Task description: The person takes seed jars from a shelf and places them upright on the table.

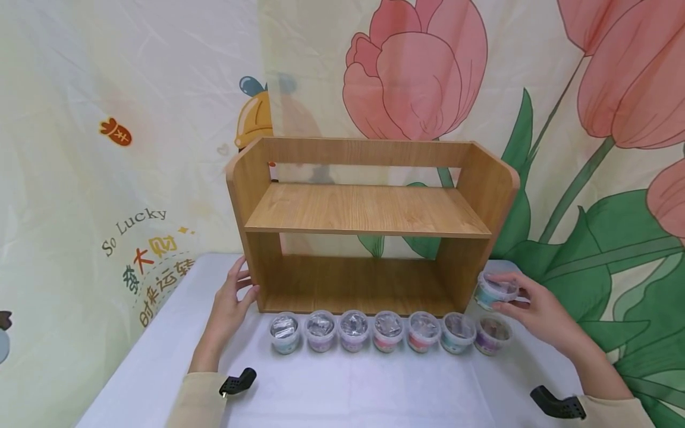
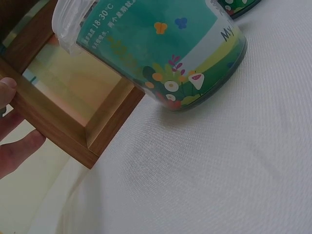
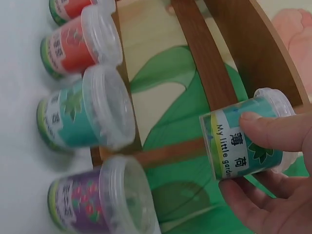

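My right hand (image 1: pixel 527 300) holds a clear-lidded mint planting cup (image 3: pixel 239 141) by its sides, thumb on one side and fingers on the other. The cup has a teal label reading "My little garden" and is tilted beside the right side of a wooden two-tier shelf (image 1: pixel 369 208). With its thumb near the front edge, my left hand (image 1: pixel 230 300) touches the shelf's lower left side. Along the shelf's front stands a row of several similar cups, among them a teal cup (image 2: pixel 170 53) at the left end and a purple cup (image 3: pixel 80 200) at the right end.
A white cloth covers the table (image 1: pixel 342 392) under the shelf and cups. Behind it hangs a backdrop (image 1: pixel 182 89) printed with pink tulips and Chinese lettering. A black wrist-camera mount (image 1: pixel 556 404) sits by the right sleeve, another mount (image 1: pixel 238 381) by the left.
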A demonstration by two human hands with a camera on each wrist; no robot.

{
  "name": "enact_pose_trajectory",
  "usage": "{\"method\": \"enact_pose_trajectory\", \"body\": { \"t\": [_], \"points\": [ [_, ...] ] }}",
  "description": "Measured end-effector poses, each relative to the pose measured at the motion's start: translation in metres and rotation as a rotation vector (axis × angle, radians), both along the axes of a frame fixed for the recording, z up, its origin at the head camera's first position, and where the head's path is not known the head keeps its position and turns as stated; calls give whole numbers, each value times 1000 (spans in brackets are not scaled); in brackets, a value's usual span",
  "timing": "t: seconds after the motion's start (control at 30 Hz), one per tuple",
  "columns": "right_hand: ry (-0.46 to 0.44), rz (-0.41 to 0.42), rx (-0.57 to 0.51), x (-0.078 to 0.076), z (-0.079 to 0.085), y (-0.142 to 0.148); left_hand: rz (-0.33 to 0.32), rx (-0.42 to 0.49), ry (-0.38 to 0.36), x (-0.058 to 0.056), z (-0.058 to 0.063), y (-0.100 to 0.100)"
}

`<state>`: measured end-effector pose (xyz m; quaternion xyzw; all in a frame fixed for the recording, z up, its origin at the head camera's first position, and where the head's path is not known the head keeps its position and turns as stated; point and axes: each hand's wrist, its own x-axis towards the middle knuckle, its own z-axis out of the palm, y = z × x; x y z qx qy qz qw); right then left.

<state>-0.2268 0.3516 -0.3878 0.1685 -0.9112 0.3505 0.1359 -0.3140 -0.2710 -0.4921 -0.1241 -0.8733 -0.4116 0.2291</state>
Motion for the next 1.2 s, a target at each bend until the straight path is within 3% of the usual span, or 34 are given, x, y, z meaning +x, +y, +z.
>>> {"method": "enact_pose_trajectory", "body": {
  "t": [0.57, 0.97, 1.2],
  "points": [
    [-120, 34, -141, 9, -48, 82, 9, 4, -13, 2, 2, 1],
    [-177, -11, -134, 11, -73, 102, 3, 2, -8, 2, 2, 0],
    [-205, 14, -122, 11, -85, 107, 1, -1, 5, 1, 1, 0]
  ]
}}
